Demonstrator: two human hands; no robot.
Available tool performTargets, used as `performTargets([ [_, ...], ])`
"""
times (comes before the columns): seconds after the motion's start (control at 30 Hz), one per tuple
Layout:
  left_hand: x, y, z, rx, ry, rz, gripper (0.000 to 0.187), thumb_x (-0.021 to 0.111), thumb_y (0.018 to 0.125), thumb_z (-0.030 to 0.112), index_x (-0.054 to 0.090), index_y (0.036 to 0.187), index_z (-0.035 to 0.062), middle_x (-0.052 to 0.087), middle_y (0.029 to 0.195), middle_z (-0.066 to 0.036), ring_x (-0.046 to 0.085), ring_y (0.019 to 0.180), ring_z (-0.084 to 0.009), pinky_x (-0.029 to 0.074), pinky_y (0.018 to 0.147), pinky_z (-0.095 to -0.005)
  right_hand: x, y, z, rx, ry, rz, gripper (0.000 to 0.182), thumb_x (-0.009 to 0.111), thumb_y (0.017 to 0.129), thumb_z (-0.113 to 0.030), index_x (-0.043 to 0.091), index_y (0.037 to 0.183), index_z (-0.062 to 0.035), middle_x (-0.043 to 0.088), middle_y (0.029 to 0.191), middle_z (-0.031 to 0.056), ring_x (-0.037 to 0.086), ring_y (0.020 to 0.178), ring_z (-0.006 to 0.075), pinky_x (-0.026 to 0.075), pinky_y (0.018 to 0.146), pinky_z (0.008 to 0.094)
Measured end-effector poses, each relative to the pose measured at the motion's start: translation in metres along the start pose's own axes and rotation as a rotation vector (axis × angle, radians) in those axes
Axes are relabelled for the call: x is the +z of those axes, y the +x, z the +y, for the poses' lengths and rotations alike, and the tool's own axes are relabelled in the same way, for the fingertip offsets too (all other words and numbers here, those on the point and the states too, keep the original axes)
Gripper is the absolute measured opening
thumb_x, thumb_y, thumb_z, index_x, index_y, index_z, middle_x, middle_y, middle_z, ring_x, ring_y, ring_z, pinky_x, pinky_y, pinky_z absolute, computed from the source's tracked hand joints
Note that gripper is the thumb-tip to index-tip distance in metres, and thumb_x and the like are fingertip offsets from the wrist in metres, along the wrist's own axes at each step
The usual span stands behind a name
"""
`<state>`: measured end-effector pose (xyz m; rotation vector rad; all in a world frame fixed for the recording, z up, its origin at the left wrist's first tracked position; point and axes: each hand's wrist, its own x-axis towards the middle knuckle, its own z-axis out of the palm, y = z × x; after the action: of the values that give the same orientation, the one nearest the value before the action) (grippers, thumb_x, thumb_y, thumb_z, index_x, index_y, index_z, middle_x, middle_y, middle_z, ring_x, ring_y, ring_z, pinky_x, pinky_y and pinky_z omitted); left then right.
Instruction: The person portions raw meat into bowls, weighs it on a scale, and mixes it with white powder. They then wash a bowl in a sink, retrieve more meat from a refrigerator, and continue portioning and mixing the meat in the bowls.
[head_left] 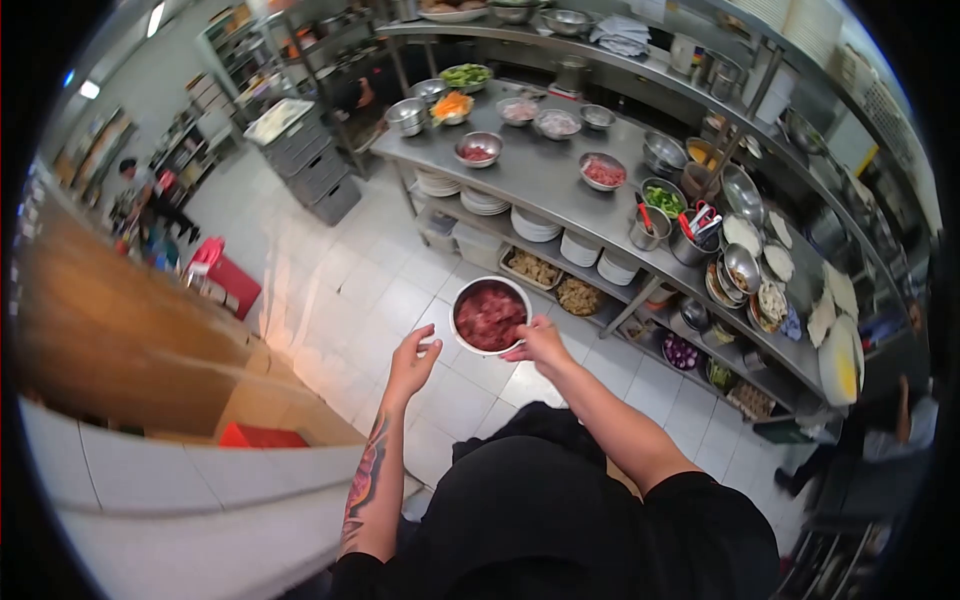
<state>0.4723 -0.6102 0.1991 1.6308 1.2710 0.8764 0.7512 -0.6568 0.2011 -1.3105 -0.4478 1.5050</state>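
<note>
My right hand (543, 345) grips the lower right rim of a round metal bowl (457, 335), holding it up above the tiled floor. Dark red raw meat (489, 314) in pieces fills much of the bowl. To the lower left of the bowl, my left hand (411, 362) is raised with its fingers apart and nothing in it. A small gap separates it from the bowl's rim. The fingers of my right hand are partly hidden behind and at the edge of the bowl.
Ahead stands a steel worktable (545, 150) with several bowls of meat and vegetables. Stacked plates (536, 224) and food trays (530, 268) fill its lower shelf. Grey crates (310, 160) and a red bin (225, 275) are to the left. Other people (140, 185) are at both sides.
</note>
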Motion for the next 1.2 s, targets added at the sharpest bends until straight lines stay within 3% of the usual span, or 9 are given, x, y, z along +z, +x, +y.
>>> performTargets([
  [0.13, -0.02, 0.105, -0.02, 0.212, 0.144, -0.003, 0.037, 0.071, 0.092, 0.019, 0.063, 0.124, 0.0022, 0.064, 0.124, -0.017, 0.068, 0.102, -0.0244, 0.055, 0.072, -0.0324, -0.02, 0.045, -0.047, -0.158, 0.096, 0.195, 0.019, 0.052, 0.091, 0.0, 0.037, 0.102, 0.0002, 0.062, 0.089, 0.0256, 0.072, 0.067, 0.0411, 0.065, 0.052, 0.0433],
  [0.27, -0.07, 0.196, -0.107, 0.35, 0.52, 0.079, 0.014, 0.06, 0.081, -0.004, 0.065, 0.093, 0.0021, 0.064, 0.092, -0.018, 0.061, 0.08, -0.0362, 0.052, 0.074, -0.0423, -0.039, 0.125, -0.081, -0.269, 0.157, 0.373, 0.018, 0.05, 0.092, 0.0, 0.032, 0.094, -0.0035, 0.061, 0.086, 0.0274, 0.072, 0.067, 0.0427, 0.065, 0.052, 0.0449],
  [0.37, -0.118, 0.221, -0.225, -0.281, 1.133, -0.307, 0.03, 0.066, 0.08, 0.012, 0.068, 0.108, 0.0007, 0.068, 0.107, -0.022, 0.063, 0.109, -0.0393, 0.052, 0.095, -0.0451, -0.05, 0.196, -0.108, -0.252, 0.202, 0.436, 0.017, 0.049, 0.091, 0.001, 0.033, 0.096, -0.0027, 0.061, 0.088, 0.028, 0.071, 0.067, 0.0436, 0.065, 0.053, 0.0459],
  [0.5, -0.128, 0.266, -0.233, -0.027, 0.94, -0.406, 0.042, 0.07, 0.082, 0.018, 0.066, 0.12, 0.0, 0.066, 0.117, -0.025, 0.06, 0.117, -0.0407, 0.052, 0.098, -0.0442, -0.055, 0.293, -0.133, -0.25, 0.261, 0.452, 0.021, 0.05, 0.09, 0.003, 0.032, 0.1, 0.0001, 0.057, 0.1, 0.0277, 0.07, 0.067, 0.0455, 0.066, 0.053, 0.047],
  [0.6, -0.065, 0.342, -0.146, 0.171, 0.451, -0.25, 0.035, 0.066, 0.084, 0.007, 0.067, 0.118, 0.0009, 0.067, 0.116, -0.024, 0.062, 0.113, -0.0406, 0.054, 0.094, -0.0427, -0.047, 0.341, -0.146, -0.215, 0.391, 0.471, 0.022, 0.05, 0.09, 0.003, 0.033, 0.103, 0.0008, 0.056, 0.097, 0.025, 0.07, 0.068, 0.0457, 0.066, 0.053, 0.0459],
  [0.8, 0.088, 0.501, 0.054, 0.666, 0.271, -0.539, 0.036, 0.062, 0.085, -0.003, 0.066, 0.121, 0.0032, 0.068, 0.111, -0.017, 0.067, 0.098, -0.0343, 0.056, 0.086, -0.0407, -0.032, 0.378, -0.157, -0.254, 0.46, 0.566, 0.02, 0.053, 0.094, 0.001, 0.036, 0.102, -0.0034, 0.059, 0.102, 0.0275, 0.072, 0.074, 0.0467, 0.066, 0.058, 0.0462],
  [0.97, 0.201, 0.579, 0.068, 1.141, 0.486, -0.824, 0.05, 0.064, 0.08, -0.001, 0.066, 0.127, 0.0146, 0.057, 0.131, -0.021, 0.058, 0.117, -0.0419, 0.052, 0.095, -0.0443, -0.016, 0.389, -0.16, -0.308, 0.463, 0.63, 0.019, 0.057, 0.097, -0.003, 0.041, 0.107, -0.0058, 0.063, 0.096, 0.0223, 0.074, 0.077, 0.0383, 0.066, 0.064, 0.0427],
  [1.07, 0.224, 0.594, 0.084, 0.951, 0.87, -1.139, 0.061, 0.071, 0.075, 0.0, 0.063, 0.131, 0.0232, 0.05, 0.137, -0.025, 0.056, 0.122, -0.0412, 0.052, 0.1, -0.0456, -0.001, 0.391, -0.164, -0.336, 0.483, 0.705, 0.02, 0.056, 0.098, -0.003, 0.042, 0.112, -0.0036, 0.062, 0.1, 0.0209, 0.074, 0.079, 0.0362, 0.065, 0.067, 0.0416],
  [1.2, 0.261, 0.621, 0.043, 1.162, 0.761, -1.123, 0.046, 0.072, 0.075, 0.01, 0.067, 0.118, 0.0211, 0.057, 0.119, -0.022, 0.063, 0.11, -0.0396, 0.056, 0.085, -0.0482, 0.016, 0.393, -0.168, -0.348, 0.52, 0.798, 0.019, 0.057, 0.097, -0.003, 0.043, 0.111, -0.0018, 0.062, 0.1, 0.0189, 0.073, 0.078, 0.0352, 0.065, 0.067, 0.0408],
])
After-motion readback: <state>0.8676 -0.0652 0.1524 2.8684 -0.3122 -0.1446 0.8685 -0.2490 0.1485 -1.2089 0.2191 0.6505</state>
